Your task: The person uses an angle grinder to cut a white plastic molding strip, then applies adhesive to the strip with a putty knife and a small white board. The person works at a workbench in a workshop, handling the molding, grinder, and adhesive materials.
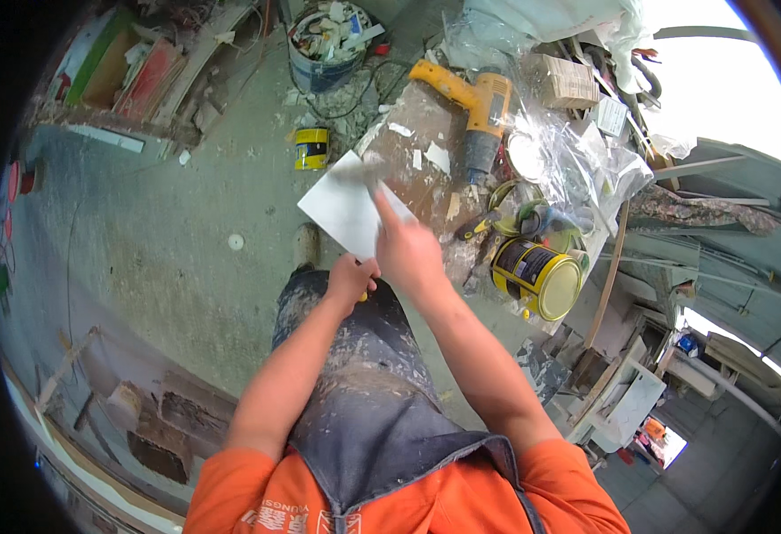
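White panel (333, 209): lay beyond our left hand (348, 279) — curled round something yellow (363, 296).
Right hand (410, 254): overlapped the panel's right side — clamped on a blurred tool (360, 174).

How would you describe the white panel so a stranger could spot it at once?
Start at the cluttered bench before the person. At its left edge, by the right hand, is the panel. It's flat, plain white and straight-edged, unlike the bulky yellow heat gun farther right.
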Tool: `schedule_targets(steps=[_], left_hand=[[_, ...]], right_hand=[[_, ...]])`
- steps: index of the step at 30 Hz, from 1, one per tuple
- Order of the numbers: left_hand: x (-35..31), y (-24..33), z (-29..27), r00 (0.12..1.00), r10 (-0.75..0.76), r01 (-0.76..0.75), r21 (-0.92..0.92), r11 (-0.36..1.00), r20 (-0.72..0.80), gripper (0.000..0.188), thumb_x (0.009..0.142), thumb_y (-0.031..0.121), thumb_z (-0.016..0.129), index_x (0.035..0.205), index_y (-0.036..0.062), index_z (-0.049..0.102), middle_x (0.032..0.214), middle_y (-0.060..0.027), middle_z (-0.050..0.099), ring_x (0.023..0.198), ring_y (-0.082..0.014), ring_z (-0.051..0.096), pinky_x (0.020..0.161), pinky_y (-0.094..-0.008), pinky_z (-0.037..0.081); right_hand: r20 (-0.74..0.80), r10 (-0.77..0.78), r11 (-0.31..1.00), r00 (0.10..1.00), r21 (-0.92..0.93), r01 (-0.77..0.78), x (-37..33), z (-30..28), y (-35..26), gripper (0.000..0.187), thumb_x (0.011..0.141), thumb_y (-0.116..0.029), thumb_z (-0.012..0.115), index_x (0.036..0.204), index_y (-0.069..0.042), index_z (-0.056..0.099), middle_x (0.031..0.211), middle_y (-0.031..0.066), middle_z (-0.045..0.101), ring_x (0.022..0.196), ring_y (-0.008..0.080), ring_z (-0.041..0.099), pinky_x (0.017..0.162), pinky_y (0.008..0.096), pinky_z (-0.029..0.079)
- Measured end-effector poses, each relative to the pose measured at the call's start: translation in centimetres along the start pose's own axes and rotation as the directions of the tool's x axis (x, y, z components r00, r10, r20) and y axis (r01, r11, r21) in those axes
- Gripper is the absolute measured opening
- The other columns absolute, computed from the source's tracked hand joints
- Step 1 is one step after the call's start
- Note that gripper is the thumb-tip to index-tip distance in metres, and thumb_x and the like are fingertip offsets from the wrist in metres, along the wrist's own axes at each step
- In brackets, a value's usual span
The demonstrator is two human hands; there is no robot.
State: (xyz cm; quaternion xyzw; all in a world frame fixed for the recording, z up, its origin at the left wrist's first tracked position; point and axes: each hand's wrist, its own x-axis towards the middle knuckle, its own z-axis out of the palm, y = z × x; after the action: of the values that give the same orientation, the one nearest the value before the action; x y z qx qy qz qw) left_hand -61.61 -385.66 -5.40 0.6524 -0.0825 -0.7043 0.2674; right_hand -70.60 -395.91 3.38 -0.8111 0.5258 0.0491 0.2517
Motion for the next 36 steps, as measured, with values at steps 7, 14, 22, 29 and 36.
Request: schedule_targets(steps=[7,14,22,29,36], left_hand=[[0.9,-2.2,0.2,0.993,0.105,-0.115,-0.25,0.961,-0.051,0.022,0.092,0.021,0.067,0.095,-0.0008,0.063,0.077,-0.0046,0.063,0.058,-0.0132,0.057,0.054,-0.0305,0.045],[0.4,-3.1,0.1,0.99,0.113,-0.131,-0.236,0.963,-0.086,0.02,0.091,0.018,0.065,0.092,-0.0014,0.062,0.079,-0.0064,0.065,0.058,-0.0144,0.058,0.054,-0.0309,0.046],[2.5,-7.3,0.5,0.941,0.277,-0.326,-0.292,0.899,-0.196,0.014,0.094,0.011,0.059,0.095,-0.0009,0.065,0.08,-0.0078,0.068,0.059,-0.0138,0.06,0.056,-0.0319,0.048],[-0.6,-2.6,-1.3,0.991,0.127,-0.134,-0.249,0.959,-0.043,0.017,0.091,0.014,0.066,0.1,-0.0004,0.066,0.083,-0.0048,0.068,0.062,-0.0127,0.058,0.057,-0.03,0.048],[0.6,-3.2,-2.1,0.994,0.108,-0.099,-0.213,0.972,0.032,0.021,0.09,0.02,0.069,0.095,-0.0002,0.066,0.086,-0.0062,0.07,0.063,-0.0135,0.06,0.055,-0.0301,0.047]], right_hand=[[0.176,0.008,0.994,0.984,-0.109,0.012,-10.1,-0.9,2.7,0.064,0.091,-0.016,0.059,0.153,-0.02,0.043,0.072,0.0262,0.063,0.059,0.0417,0.065,0.056,0.0514,0.054],[0.025,-0.027,0.997,0.999,-0.069,0.028,-2.5,-0.6,-2.9,0.056,0.09,-0.017,0.062,0.145,-0.017,0.052,0.075,0.0259,0.063,0.068,0.0423,0.067,0.059,0.0486,0.055],[0.092,-0.011,0.998,0.996,-0.063,0.017,-2.7,0.9,-6.2,0.048,0.091,-0.015,0.06,0.139,-0.017,0.058,0.081,0.0286,0.066,0.072,0.0435,0.068,0.064,0.0521,0.056],[0.139,0.132,0.991,0.981,-0.015,-0.131,-10.9,0.0,1.0,0.053,0.092,-0.012,0.056,0.145,-0.017,0.052,0.081,0.0253,0.068,0.075,0.0431,0.068,0.067,0.0544,0.053],[-0.06,0.086,0.996,0.995,-0.011,-0.086,-4.2,-0.6,1.0,0.05,0.091,-0.013,0.058,0.141,-0.017,0.057,0.076,0.0241,0.066,0.069,0.0426,0.066,0.065,0.0504,0.054]])
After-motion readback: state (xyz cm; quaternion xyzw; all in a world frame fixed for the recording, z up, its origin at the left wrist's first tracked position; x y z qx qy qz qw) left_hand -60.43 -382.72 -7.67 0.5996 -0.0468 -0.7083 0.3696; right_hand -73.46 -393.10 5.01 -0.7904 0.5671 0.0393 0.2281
